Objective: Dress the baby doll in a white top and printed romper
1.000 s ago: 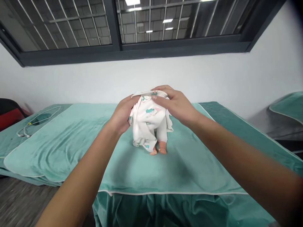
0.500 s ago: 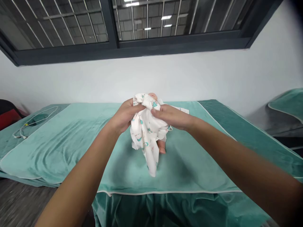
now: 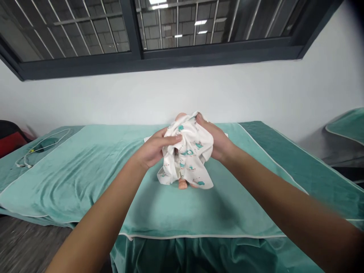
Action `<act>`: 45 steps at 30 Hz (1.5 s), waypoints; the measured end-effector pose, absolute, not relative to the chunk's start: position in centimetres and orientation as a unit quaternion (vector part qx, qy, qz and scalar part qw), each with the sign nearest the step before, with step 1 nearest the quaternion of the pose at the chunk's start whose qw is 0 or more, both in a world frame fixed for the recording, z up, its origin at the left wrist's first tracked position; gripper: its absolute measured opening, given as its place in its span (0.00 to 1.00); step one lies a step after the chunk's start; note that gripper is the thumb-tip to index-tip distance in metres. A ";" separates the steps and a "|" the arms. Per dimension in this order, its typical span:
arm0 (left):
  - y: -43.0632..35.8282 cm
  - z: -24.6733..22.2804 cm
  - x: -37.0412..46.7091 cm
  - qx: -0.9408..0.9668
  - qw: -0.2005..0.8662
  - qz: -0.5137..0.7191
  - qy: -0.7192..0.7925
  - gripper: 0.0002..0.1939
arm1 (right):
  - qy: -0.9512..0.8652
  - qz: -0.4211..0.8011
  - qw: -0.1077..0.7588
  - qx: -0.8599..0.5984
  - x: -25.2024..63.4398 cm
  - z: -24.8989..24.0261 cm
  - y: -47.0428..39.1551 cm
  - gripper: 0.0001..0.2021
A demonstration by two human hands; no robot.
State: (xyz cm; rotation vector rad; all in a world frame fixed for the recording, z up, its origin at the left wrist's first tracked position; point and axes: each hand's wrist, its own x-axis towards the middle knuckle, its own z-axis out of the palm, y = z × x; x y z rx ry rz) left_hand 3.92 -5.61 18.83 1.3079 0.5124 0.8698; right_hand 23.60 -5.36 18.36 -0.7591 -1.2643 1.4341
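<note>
A white garment with teal prints (image 3: 196,163) hangs in front of a baby doll on the green-covered bed. Only the top of the doll's head (image 3: 180,116) and its feet (image 3: 182,184) show; the cloth hides the rest. My left hand (image 3: 159,147) pinches the garment's left side, thumb on top of the fabric. On the right, my right hand (image 3: 214,137) is closed on the upper edge, with its fingers partly behind the cloth. A bit of white fabric shows behind each hand.
Green velvety covers (image 3: 105,159) spread over the bed against a white wall (image 3: 170,94). A white cable (image 3: 28,152) lies at the far left, near a red and black item (image 3: 11,140). A barred window is above.
The garment has spread wider and its long hanging end no longer dangles low. My right hand has moved slightly right and turned, and the doll's feet now show beneath the hem.
</note>
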 end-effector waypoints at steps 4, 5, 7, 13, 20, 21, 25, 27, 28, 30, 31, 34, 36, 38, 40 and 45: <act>-4.9 18.3 4.5 0.514 0.666 0.492 0.225 0.19 | -0.607 0.597 0.408 -0.328 24.4 17.0 -5.9 0.23; -4.8 18.2 4.6 0.513 0.661 0.494 0.237 0.18 | -0.636 0.600 0.367 -0.317 24.6 17.0 -6.0 0.23; -4.9 18.3 4.6 0.526 0.649 0.479 0.268 0.19 | -0.671 0.601 0.325 -0.286 24.8 17.2 -6.0 0.24; -5.6 19.0 4.8 0.628 0.588 0.404 0.312 0.21 | -0.699 0.559 0.334 -0.296 24.5 19.0 -6.1 0.22; -5.0 18.0 3.9 0.649 0.628 0.326 0.279 0.25 | -0.594 0.589 0.418 -0.353 24.5 18.0 -5.5 0.16; -4.8 17.6 3.8 0.654 0.640 0.302 0.268 0.26 | -0.566 0.601 0.444 -0.349 24.6 17.8 -5.4 0.17; -4.5 16.5 4.0 0.609 0.671 0.328 0.268 0.26 | -0.515 0.641 0.471 -0.318 24.6 16.9 -5.3 0.20; -4.4 16.1 4.5 0.556 0.681 0.398 0.261 0.25 | -0.518 0.652 0.453 -0.318 24.7 16.4 -5.6 0.23; -4.4 15.9 4.9 0.529 0.686 0.429 0.256 0.25 | -0.528 0.655 0.433 -0.325 24.9 16.1 -5.7 0.24; -4.3 15.4 5.5 0.488 0.694 0.467 0.248 0.26 | -0.562 0.660 0.366 -0.338 25.3 15.7 -6.1 0.25; -4.3 15.2 5.7 0.475 0.700 0.472 0.247 0.26 | -0.582 0.661 0.329 -0.341 25.5 15.5 -6.2 0.24; -4.4 14.6 6.3 0.469 0.720 0.445 0.251 0.26 | -0.625 0.661 0.258 -0.326 26.0 15.3 -6.2 0.21; -4.4 14.5 6.5 0.489 0.720 0.415 0.265 0.27 | -0.626 0.665 0.261 -0.314 26.3 15.4 -6.0 0.21; -4.4 14.6 6.6 0.513 0.709 0.394 0.281 0.27 | -0.611 0.666 0.294 -0.310 26.5 15.4 -5.8 0.22; -4.3 14.7 6.8 0.526 0.699 0.387 0.292 0.27 | -0.599 0.669 0.307 -0.316 26.6 15.4 -5.6 0.23; -4.0 13.8 7.1 0.514 0.714 0.330 0.341 0.27 | -0.539 0.689 0.316 -0.367 27.2 13.7 -6.5 0.24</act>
